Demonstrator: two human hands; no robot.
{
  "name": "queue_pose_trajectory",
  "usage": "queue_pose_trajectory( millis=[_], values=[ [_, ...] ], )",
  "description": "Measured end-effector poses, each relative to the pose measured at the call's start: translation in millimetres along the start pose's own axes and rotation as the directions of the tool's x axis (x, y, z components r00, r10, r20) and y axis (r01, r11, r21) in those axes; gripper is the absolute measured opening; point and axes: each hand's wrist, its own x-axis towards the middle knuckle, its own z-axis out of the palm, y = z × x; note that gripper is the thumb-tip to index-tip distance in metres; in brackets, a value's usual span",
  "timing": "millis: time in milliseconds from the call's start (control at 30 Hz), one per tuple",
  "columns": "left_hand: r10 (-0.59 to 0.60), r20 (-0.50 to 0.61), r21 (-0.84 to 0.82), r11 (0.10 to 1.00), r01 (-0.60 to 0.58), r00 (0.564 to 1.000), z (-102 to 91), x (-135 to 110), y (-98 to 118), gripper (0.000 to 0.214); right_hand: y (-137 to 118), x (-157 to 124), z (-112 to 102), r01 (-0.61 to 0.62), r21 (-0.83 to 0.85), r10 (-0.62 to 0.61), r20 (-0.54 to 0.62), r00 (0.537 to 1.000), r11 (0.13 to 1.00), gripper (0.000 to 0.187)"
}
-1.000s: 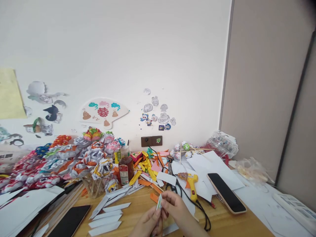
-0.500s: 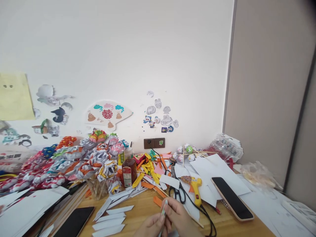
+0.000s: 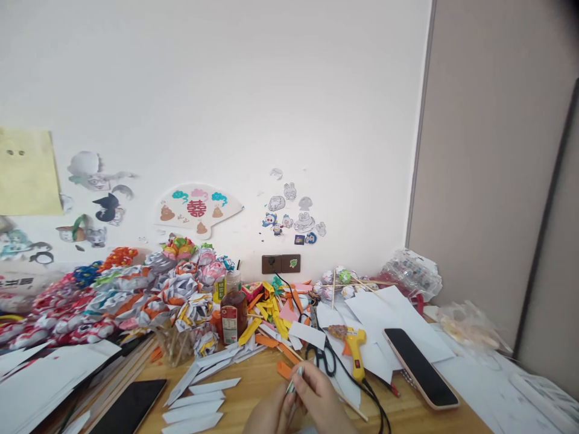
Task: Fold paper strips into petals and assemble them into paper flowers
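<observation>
As R hand [image 3: 323, 401] pinches strip [image 3: 294, 381], scissors [image 3: 324, 357] nr.

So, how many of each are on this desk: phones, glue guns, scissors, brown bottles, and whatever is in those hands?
Phones: 2
Glue gun: 1
Scissors: 1
Brown bottle: 1
Folded paper strip, pinched between left hand and right hand: 1
Total: 6
</observation>
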Motion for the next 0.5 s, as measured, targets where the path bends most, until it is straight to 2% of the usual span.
queue_pose_trajectory(
  millis=[33,100,133,167,200,233,300,367,433,500],
  values=[
    [-0.027,-0.021,0.018,0.999,0.027,0.999,-2.3,1,0,0.038,-3,2,-6,0.011,-0.053,-0.012,-0.023,1.0,0.999,0.051],
    [-0.091,-0.07,0.05,0.994,0.094,0.993,-8.7,4,-1,0.04,-12,7,-29,0.033,-0.273,-0.07,-0.125,0.99,0.962,0.04],
    [-0.123,-0.091,0.068,0.989,0.129,0.988,-12.4,6,-2,0.041,-18,8,-45,0.023,-0.453,-0.132,-0.211,0.969,0.891,0.037],
    [-0.151,-0.105,0.086,0.983,0.161,0.983,-16.0,7,-3,0.042,-23,9,-64,-0.067,-0.639,-0.168,-0.3,0.939,0.766,0.035],
    [-0.174,-0.112,0.106,0.977,0.186,0.978,-19.1,8,-4,0.043,-28,7,-84,-0.236,-0.762,-0.163,-0.407,0.899,0.604,0.036],
    [-0.193,-0.106,0.124,0.971,0.206,0.975,-21.4,9,-6,0.043,-31,4,-105,-0.439,-0.78,-0.144,-0.547,0.825,0.446,0.039],
    [-0.209,-0.091,0.16,0.962,0.222,0.974,-22.9,9,-9,0.041,-32,-7,-142,-0.638,-0.681,-0.123,-0.712,0.691,0.359,0.05],
    [-0.212,-0.069,0.188,0.957,0.222,0.975,-20.7,9,-10,0.038,-28,-20,-165,-0.73,-0.608,-0.083,-0.783,0.616,0.313,0.053],
    [-0.216,-0.053,0.216,0.951,0.223,0.975,-17.5,9,-10,0.036,-22,-27,-173,-0.75,-0.594,-0.07,-0.795,0.602,0.292,0.05],
    [-0.222,-0.048,0.242,0.943,0.227,0.974,-16.1,8,-8,0.035,-18,-26,-166,-0.715,-0.638,-0.092,-0.761,0.642,0.287,0.048]
  ],
)
